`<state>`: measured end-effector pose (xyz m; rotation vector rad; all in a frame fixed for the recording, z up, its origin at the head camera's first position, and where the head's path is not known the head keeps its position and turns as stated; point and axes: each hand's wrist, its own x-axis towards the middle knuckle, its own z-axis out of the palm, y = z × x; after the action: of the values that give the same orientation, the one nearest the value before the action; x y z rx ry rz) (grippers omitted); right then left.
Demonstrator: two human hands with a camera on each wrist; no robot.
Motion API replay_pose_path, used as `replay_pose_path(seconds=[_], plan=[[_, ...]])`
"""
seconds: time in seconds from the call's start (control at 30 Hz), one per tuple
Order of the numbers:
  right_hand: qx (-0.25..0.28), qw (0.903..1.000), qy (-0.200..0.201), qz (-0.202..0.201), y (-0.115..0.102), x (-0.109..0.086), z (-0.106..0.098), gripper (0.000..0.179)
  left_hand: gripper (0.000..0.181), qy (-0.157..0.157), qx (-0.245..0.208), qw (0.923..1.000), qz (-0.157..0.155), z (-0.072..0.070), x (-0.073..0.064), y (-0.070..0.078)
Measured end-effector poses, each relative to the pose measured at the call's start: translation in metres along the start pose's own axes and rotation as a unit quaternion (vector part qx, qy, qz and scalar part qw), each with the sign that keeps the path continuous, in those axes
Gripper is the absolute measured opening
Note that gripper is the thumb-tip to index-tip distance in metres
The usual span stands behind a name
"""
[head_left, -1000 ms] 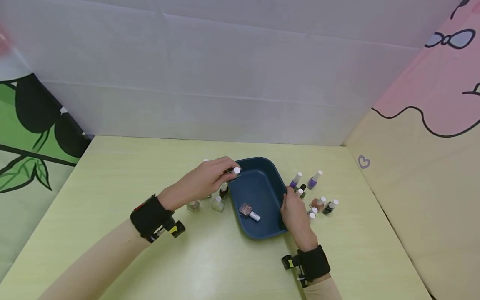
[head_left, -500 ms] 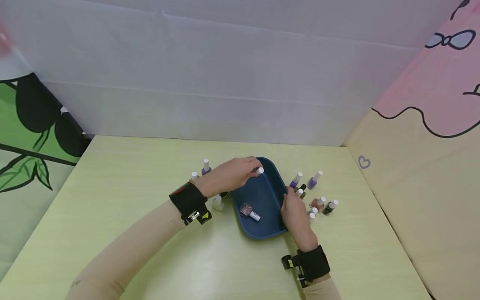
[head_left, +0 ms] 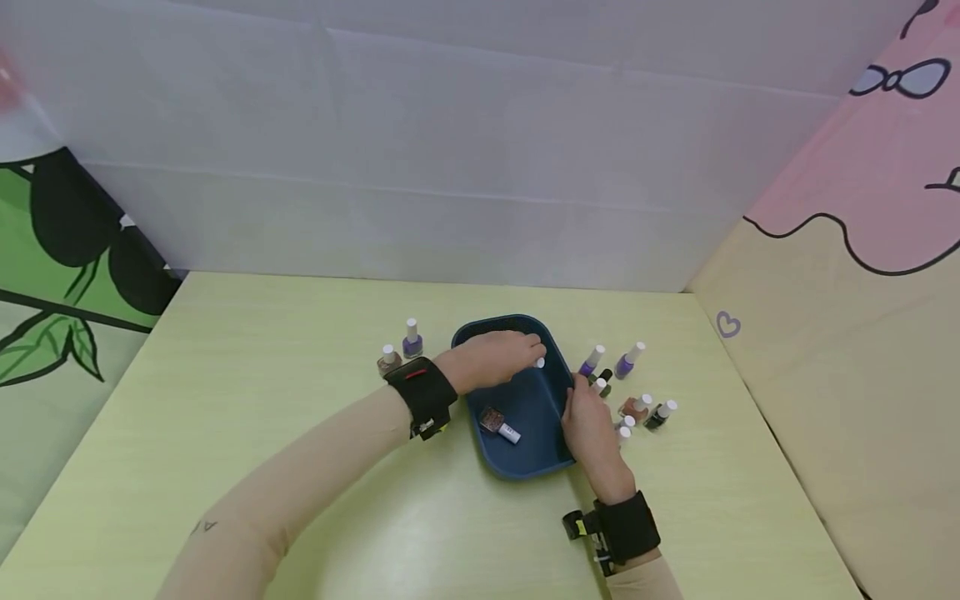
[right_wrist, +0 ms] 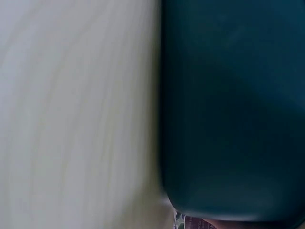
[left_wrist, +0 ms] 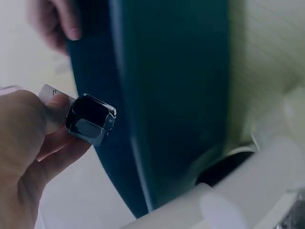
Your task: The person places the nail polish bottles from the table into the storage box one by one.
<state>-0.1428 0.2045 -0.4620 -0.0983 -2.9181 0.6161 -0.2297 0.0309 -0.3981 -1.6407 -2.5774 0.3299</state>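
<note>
In the head view, a dark blue rectangular tray [head_left: 534, 408] stands at the middle of the table. My left hand [head_left: 491, 360] reaches across its far half and holds a nail polish bottle [left_wrist: 91, 119] with dark polish, pinched by its white cap. The left wrist view shows this bottle tilted over the tray. A glittery pink nail polish bottle [head_left: 492, 419] with a white cap lies on its side in the tray's near half. My right hand [head_left: 592, 427] grips the tray's right rim.
Left of the tray stand a purple nail polish bottle [head_left: 412, 343] and a brownish one [head_left: 388, 360]. Several more bottles, among them a purple one [head_left: 626, 363] and a dark one [head_left: 660, 415], cluster beyond my right hand. A pale curtain [head_left: 450, 233] closes the back.
My left hand has moved right from the tray's left rim to over its inside, carrying the dark nail polish bottle. The right hand and the tray have stayed put.
</note>
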Motion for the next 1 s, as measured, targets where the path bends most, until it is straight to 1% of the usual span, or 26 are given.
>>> replay_pose_path(seconds=[0.1, 0.27, 0.33, 0.5, 0.57, 0.6, 0.67, 0.83, 1.0], plan=[[0.0, 1.0, 0.0, 0.002, 0.0, 0.0, 0.0, 0.035, 0.038, -0.02, 0.028, 0.9993, 0.012, 0.002, 0.003, 0.002], [0.001, 1.0, -0.001, 0.003, 0.0, 0.001, 0.0, 0.035, 0.033, -0.037, 0.057, 0.9974, 0.022, 0.007, 0.006, 0.006], [0.0, 1.0, 0.0, 0.001, 0.0, 0.001, 0.0, 0.034, 0.033, -0.047, 0.073, 0.9958, 0.028, 0.01, 0.007, 0.008], [-0.002, 1.0, -0.001, 0.0, 0.001, 0.0, 0.0, 0.034, 0.034, -0.068, 0.112, 0.9895, 0.061, 0.02, 0.012, 0.014], [-0.003, 1.0, -0.003, 0.002, 0.0, 0.0, 0.0, 0.035, 0.034, -0.075, 0.122, 0.9873, 0.068, 0.023, 0.013, 0.016], [-0.002, 1.0, -0.004, 0.004, 0.001, 0.0, 0.0, 0.035, 0.035, -0.08, 0.125, 0.9866, 0.068, 0.025, 0.014, 0.016], [-0.001, 1.0, -0.003, 0.006, 0.0, 0.0, 0.0, 0.035, 0.034, -0.083, 0.117, 0.9877, 0.063, 0.026, 0.015, 0.016], [-0.002, 0.9999, 0.011, -0.008, 0.0, -0.001, 0.0, 0.034, 0.033, -0.076, 0.08, 0.9925, 0.052, 0.027, 0.015, 0.015], [0.0, 0.999, 0.032, -0.032, 0.001, -0.003, 0.0, 0.031, 0.032, -0.081, 0.101, 0.9895, 0.063, 0.027, 0.012, 0.017]])
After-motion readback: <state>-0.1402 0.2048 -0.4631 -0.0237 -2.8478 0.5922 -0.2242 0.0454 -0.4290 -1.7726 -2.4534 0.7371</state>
